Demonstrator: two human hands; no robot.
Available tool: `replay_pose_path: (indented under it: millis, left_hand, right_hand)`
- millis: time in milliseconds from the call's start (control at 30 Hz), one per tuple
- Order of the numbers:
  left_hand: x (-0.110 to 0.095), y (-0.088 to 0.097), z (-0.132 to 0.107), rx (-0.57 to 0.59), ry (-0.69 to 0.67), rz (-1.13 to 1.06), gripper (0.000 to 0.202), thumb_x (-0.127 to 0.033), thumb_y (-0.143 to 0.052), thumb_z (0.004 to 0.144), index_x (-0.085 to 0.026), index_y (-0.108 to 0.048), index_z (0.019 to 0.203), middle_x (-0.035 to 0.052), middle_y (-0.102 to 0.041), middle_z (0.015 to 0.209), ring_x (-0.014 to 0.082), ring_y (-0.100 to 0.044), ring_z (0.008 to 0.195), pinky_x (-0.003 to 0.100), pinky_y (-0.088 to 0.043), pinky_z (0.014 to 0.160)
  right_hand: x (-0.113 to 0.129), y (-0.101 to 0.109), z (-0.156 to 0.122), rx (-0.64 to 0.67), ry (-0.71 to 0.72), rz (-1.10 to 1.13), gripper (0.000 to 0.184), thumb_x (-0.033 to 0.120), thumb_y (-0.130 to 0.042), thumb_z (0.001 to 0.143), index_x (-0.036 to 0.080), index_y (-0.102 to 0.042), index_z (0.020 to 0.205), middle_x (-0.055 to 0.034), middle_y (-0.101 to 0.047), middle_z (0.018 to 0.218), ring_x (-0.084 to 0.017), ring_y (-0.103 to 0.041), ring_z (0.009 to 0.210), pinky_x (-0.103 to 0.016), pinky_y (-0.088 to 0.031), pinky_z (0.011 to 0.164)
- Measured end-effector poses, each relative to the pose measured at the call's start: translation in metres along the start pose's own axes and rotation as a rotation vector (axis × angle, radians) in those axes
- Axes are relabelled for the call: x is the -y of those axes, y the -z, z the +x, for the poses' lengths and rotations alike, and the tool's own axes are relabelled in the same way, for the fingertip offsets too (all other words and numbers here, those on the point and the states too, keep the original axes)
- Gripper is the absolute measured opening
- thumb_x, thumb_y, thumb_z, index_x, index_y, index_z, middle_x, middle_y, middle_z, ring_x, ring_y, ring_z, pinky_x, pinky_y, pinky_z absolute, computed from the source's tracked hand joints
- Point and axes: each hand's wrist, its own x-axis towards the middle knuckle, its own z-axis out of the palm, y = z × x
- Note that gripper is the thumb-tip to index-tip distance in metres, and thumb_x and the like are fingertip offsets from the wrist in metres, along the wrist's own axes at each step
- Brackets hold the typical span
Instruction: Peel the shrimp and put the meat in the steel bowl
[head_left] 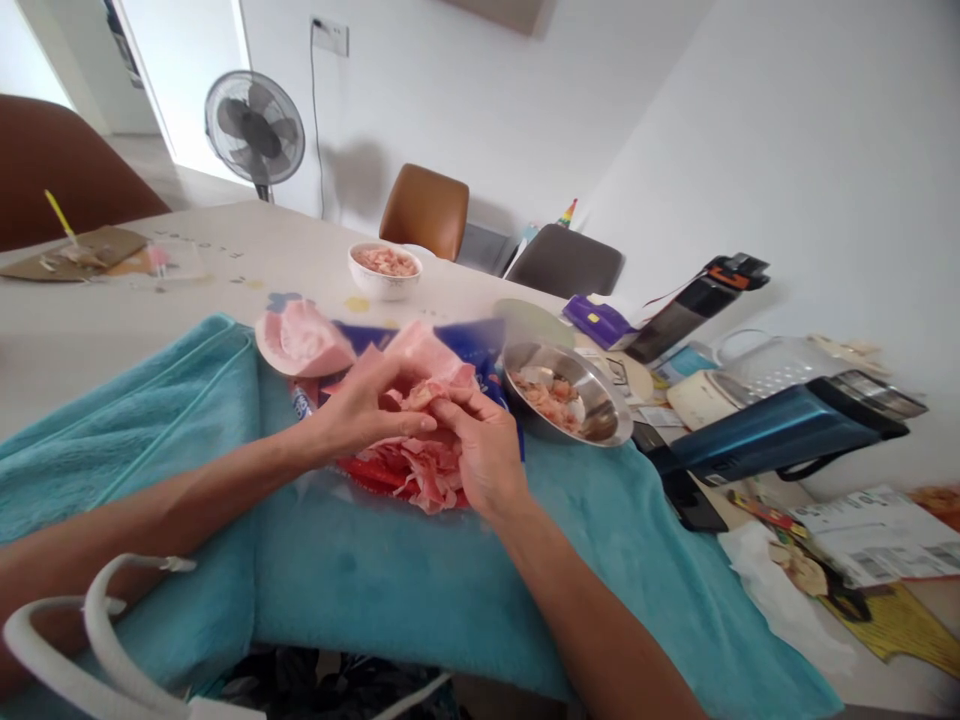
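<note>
My left hand (360,408) and my right hand (484,450) meet over a heap of pink pomelo flesh and peel (424,465) lying on a blue and red plastic bag (472,350). Both hands are closed, pinching a pink segment (427,392) between their fingers. A curved piece of pink pomelo rind (300,340) lies just behind the left hand. To the right of my right hand stands a steel bowl (600,415) with peeled pink pulp in it.
A teal towel (420,580) covers the near table. A white bowl (384,283) of pulp stands farther back. Bottles, a dark blue flask (780,430), papers and a tissue crowd the right side. Chairs and a fan (255,130) stand behind.
</note>
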Motion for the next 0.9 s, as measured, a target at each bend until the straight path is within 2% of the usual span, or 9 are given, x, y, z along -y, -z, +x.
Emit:
replay_pose_path:
  millis: [100, 267, 467, 600, 800, 900]
  left_hand:
    - [0.003, 0.002, 0.002, -0.036, 0.018, 0.038, 0.028, -0.031, -0.077, 0.074, -0.016, -0.066, 0.094, 0.0027, -0.064, 0.09, 0.0157, -0.062, 0.083, 0.028, -0.051, 0.073]
    - [0.009, 0.009, 0.004, 0.113, 0.104, -0.127, 0.019, -0.031, -0.071, 0.081, -0.016, -0.07, 0.093, 0.0036, -0.07, 0.081, 0.0139, -0.065, 0.072, 0.025, -0.052, 0.067]
    - [0.005, 0.011, 0.003, 0.178, 0.179, -0.332, 0.01, -0.024, -0.074, 0.079, -0.016, -0.073, 0.084, 0.0039, -0.072, 0.075, 0.0143, -0.068, 0.069, 0.024, -0.054, 0.066]
    - [0.002, 0.011, 0.003, 0.182, 0.2, -0.393, 0.01, -0.025, -0.077, 0.076, -0.016, -0.075, 0.079, 0.0051, -0.071, 0.072, 0.0157, -0.068, 0.068, 0.025, -0.055, 0.066]
    - [0.006, 0.015, 0.005, 0.111, 0.15, -0.3, 0.01, -0.023, -0.078, 0.074, -0.019, -0.076, 0.082, 0.002, -0.072, 0.07, 0.0125, -0.065, 0.064, 0.022, -0.052, 0.061]
    - [0.009, 0.017, 0.005, 0.116, 0.116, -0.207, 0.015, -0.023, -0.078, 0.074, -0.02, -0.076, 0.088, 0.0015, -0.072, 0.073, 0.0128, -0.066, 0.066, 0.022, -0.051, 0.062]
  right_hand:
    - [-0.001, -0.001, -0.003, -0.008, -0.029, -0.018, 0.013, 0.027, -0.076, 0.066, 0.019, -0.072, 0.075, 0.0008, -0.067, 0.065, -0.014, -0.063, 0.059, -0.031, -0.056, 0.063]
    - [0.004, 0.003, -0.003, 0.054, -0.063, 0.034, 0.014, 0.026, -0.077, 0.065, 0.018, -0.071, 0.075, 0.0018, -0.064, 0.058, -0.012, -0.059, 0.054, -0.027, -0.055, 0.055]
    - [0.007, 0.007, 0.001, 0.18, -0.155, 0.133, 0.016, 0.026, -0.079, 0.065, 0.018, -0.07, 0.075, 0.0031, -0.062, 0.06, -0.008, -0.054, 0.053, -0.019, -0.049, 0.048]
    - [0.007, 0.007, 0.002, 0.245, -0.17, 0.17, 0.015, 0.027, -0.078, 0.067, 0.018, -0.067, 0.073, 0.004, -0.061, 0.061, -0.008, -0.052, 0.052, -0.018, -0.045, 0.044]
    - [0.01, 0.008, 0.001, 0.213, -0.152, 0.082, 0.016, 0.029, -0.076, 0.067, 0.019, -0.065, 0.075, 0.0039, -0.063, 0.063, -0.01, -0.057, 0.058, -0.024, -0.053, 0.056]
    - [0.013, 0.01, 0.002, 0.206, -0.111, 0.044, 0.016, 0.027, -0.078, 0.066, 0.019, -0.067, 0.075, 0.0045, -0.065, 0.068, -0.01, -0.059, 0.062, -0.024, -0.052, 0.062]
